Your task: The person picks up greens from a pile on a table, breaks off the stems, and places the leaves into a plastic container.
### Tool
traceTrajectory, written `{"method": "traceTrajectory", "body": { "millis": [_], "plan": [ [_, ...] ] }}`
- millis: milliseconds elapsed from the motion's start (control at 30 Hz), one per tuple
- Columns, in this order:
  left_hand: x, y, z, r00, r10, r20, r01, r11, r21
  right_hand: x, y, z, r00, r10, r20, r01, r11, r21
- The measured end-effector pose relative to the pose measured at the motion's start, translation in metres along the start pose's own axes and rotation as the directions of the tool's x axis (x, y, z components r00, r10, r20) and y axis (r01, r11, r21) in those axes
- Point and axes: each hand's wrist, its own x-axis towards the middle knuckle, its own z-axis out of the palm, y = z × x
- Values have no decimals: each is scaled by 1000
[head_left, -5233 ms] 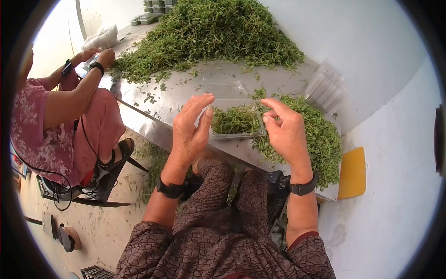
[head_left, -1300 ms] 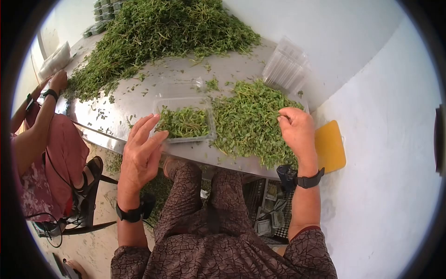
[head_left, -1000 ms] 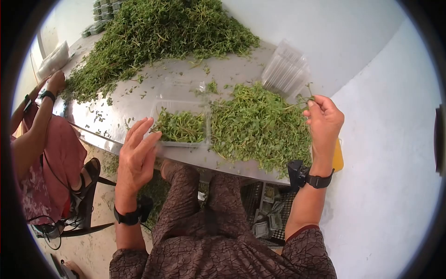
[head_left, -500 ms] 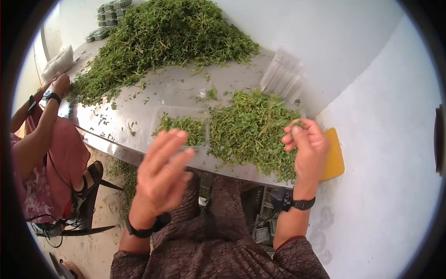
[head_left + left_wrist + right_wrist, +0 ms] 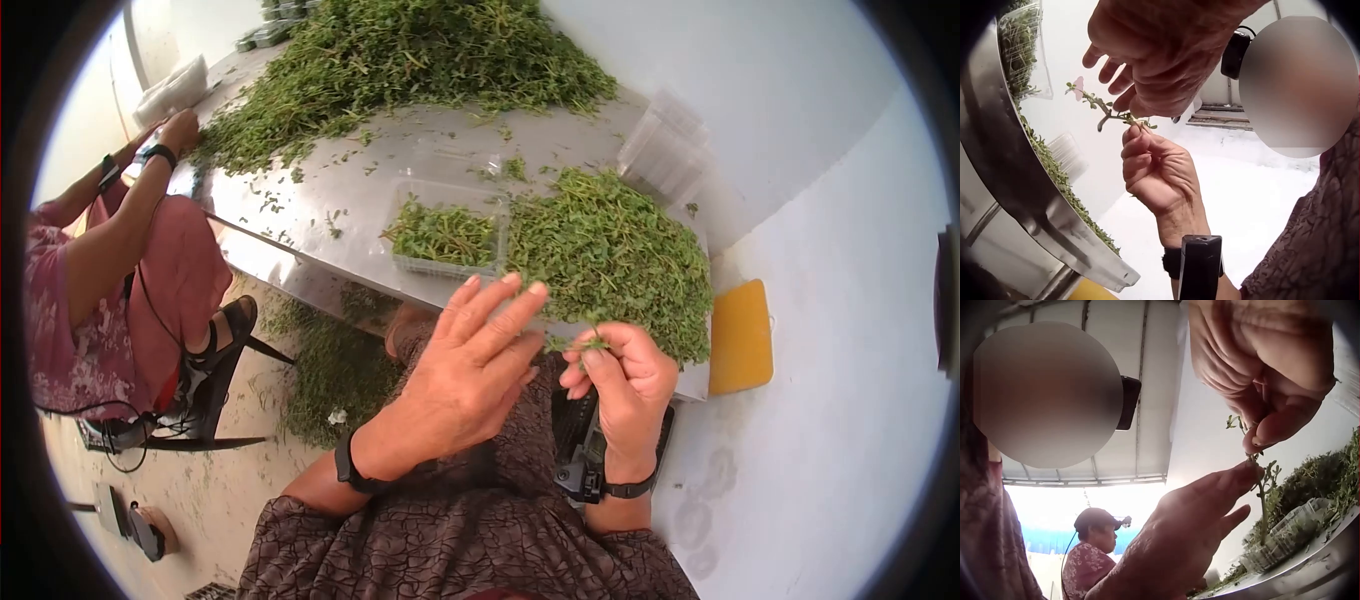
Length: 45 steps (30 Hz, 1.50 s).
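A small green sprig (image 5: 594,345) is pinched between thumb and fingertips of the right hand (image 5: 632,385), in front of the table edge. Close on its left, the left hand (image 5: 460,385) is held palm down with its fingers mostly straight. In the left wrist view the sprig (image 5: 1105,111) extends from the right hand (image 5: 1163,178) under the fingers of the left hand (image 5: 1166,56). The right wrist view shows left fingertips beside the sprig (image 5: 1262,500); whether they touch it I cannot tell. Beyond the hands, a clear plastic container (image 5: 448,268) holds cut greens (image 5: 445,232).
A loose pile of greens (image 5: 610,255) lies right of the container, and a larger heap (image 5: 420,60) farther back on the metal table (image 5: 375,190). Stacked clear containers (image 5: 663,150) stand by the wall. A yellow board (image 5: 741,337) is at right; another person (image 5: 95,300) sits at left.
The right hand has come from beside the small pile toward the body with a sprig in its fingers. The left hand has moved right from beside the container to meet it.
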Motion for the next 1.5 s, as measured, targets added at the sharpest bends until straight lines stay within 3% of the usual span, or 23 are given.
{"method": "traceTrajectory", "body": {
  "millis": [67,267,367,533,767,867,933,967,1033,1067,1133,1167,1267,1367,1433,1500],
  "plan": [
    [-5,-3,1,995,49,92,-51,999,17,-4,2,0,999,-11,30,11,1000,25],
    [-10,-2,-5,993,71,89,-62,992,-109,-11,3,0,994,-52,92,43,994,99],
    [-14,-4,-10,995,81,53,-70,980,-189,-11,5,-2,989,-85,120,88,996,-26],
    [-20,-3,-20,989,31,146,-23,998,-59,-10,3,-3,938,-155,310,225,952,-207],
    [-24,-10,-27,996,33,81,-33,999,-3,-7,11,9,902,-220,373,344,887,-309],
    [-28,-9,-27,998,-35,46,36,999,-35,-5,10,19,881,-301,366,422,849,-319],
    [-29,-10,-24,988,-124,-97,112,986,-125,-2,5,29,786,-448,427,603,707,-369],
    [-29,-12,-24,988,-124,-96,111,986,-127,-1,6,31,782,-469,411,612,702,-364],
    [-30,-18,-26,922,-235,-309,237,971,-31,-6,-1,29,805,-453,382,579,741,-341],
    [-31,-23,-30,857,-429,-286,379,900,-215,-7,-5,28,826,-437,356,546,776,-315],
    [-32,-24,-43,744,-637,-201,482,720,-499,-2,-11,27,828,-462,319,552,771,-317],
    [-31,-22,-48,711,-679,-182,475,655,-587,4,-14,28,828,-499,255,560,760,-331],
    [-27,-20,-48,666,-727,-166,463,578,-672,24,-21,38,834,-534,139,547,770,-327],
    [-32,-23,-43,692,-706,-149,428,568,-702,56,-23,52,821,-536,196,562,699,-442],
    [-33,-24,-41,698,-700,-152,415,569,-710,80,-7,59,855,-435,284,519,695,-497],
    [-34,-27,-41,725,-663,-185,390,618,-683,86,2,62,869,-409,278,493,666,-560]
  ]
}}
